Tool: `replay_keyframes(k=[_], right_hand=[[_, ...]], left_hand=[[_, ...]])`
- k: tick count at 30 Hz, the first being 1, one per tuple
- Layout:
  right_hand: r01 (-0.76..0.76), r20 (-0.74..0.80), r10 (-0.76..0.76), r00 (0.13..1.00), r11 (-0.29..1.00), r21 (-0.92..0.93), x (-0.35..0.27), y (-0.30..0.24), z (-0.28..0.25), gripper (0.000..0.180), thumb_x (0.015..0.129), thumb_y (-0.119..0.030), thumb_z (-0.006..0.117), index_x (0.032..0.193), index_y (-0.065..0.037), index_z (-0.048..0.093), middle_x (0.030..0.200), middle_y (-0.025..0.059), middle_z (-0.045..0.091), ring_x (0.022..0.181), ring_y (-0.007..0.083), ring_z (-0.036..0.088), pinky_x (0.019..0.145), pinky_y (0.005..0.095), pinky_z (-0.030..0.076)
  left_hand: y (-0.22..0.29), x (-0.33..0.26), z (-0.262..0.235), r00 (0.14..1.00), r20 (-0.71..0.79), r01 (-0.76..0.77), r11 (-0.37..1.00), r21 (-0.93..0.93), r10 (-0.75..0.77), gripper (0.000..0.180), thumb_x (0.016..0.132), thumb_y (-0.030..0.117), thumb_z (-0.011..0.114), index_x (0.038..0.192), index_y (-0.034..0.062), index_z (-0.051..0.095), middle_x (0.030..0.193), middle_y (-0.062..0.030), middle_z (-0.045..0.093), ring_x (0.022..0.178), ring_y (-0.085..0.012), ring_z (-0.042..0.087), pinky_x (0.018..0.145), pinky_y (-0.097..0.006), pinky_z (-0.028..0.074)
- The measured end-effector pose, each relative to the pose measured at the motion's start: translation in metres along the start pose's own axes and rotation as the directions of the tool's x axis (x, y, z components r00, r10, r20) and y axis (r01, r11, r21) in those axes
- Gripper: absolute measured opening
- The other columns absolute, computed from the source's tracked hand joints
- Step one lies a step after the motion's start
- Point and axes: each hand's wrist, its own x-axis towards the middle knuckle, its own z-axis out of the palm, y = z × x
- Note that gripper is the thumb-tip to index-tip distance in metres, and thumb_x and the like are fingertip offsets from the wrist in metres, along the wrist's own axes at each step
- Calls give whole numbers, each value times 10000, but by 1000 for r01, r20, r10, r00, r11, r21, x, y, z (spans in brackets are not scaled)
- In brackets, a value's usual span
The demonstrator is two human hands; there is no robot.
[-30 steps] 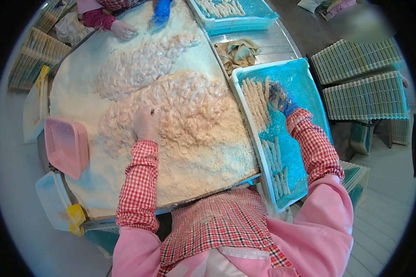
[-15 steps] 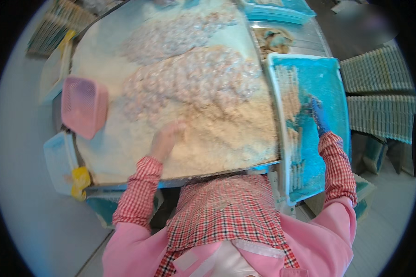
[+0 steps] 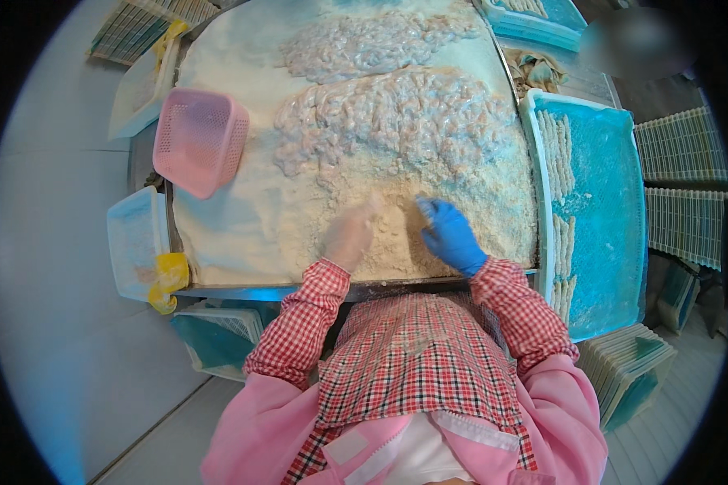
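A heap of pale flour-like powder lies along the near side of the table, directly under both hands. My left hand, in a thin whitish covering, is low over it with blurred fingers. To its right my right hand, in a blue glove, reaches into the powder with its fingers apart. I make out nothing held in either hand. Just beyond are wet, glossy, pale pink pieces like raw meat. On the right, a white-rimmed blue tray holds powdered strips along its left side.
A pink perforated basket stands on the table's left. Past the left edge sits a pale bin with a yellow bag. Slatted racks are stacked at right. Trays are piled below, and a crumpled cloth lies behind the blue tray.
My right hand has moved left from the blue tray to the powder, beside my left hand. The head view has shifted, so the table appears farther right.
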Motion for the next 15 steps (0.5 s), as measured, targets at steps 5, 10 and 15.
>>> replay_keyframes(k=[5, 10, 15], right_hand=[[101, -32, -108, 994, 979, -178, -10, -28, -2, 534, 853, -139, 630, 1366, -102, 485, 1342, 176, 478, 1117, 379, 515, 882, 457, 465], [-520, 380, 487, 786, 192, 832, -3, -10, 58, 306, 973, -269, 554, 1133, -19, 631, 901, 67, 671, 805, 180, 630, 721, 318, 510], [-348, 494, 331, 804, -411, 843, 15, -25, 48, 258, 956, -282, 583, 1076, -64, 649, 950, 28, 660, 814, 125, 605, 680, 288, 515]], left_hand=[[-4, 1, -18, 985, -6, 168, 939, 301, -175, 371, 878, 246, 593, 1204, 72, 626, 1120, -156, 659, 946, -310, 644, 802, -399, 508], [33, -6, 24, 997, 74, -8, 966, 260, -12, 341, 843, 272, 627, 1115, 69, 660, 1018, -149, 630, 976, -312, 599, 854, -420, 476], [51, -31, 32, 953, -240, -173, 983, 59, 183, 369, 847, 192, 606, 1181, 36, 595, 1110, -155, 577, 1046, -324, 554, 891, -431, 447]])
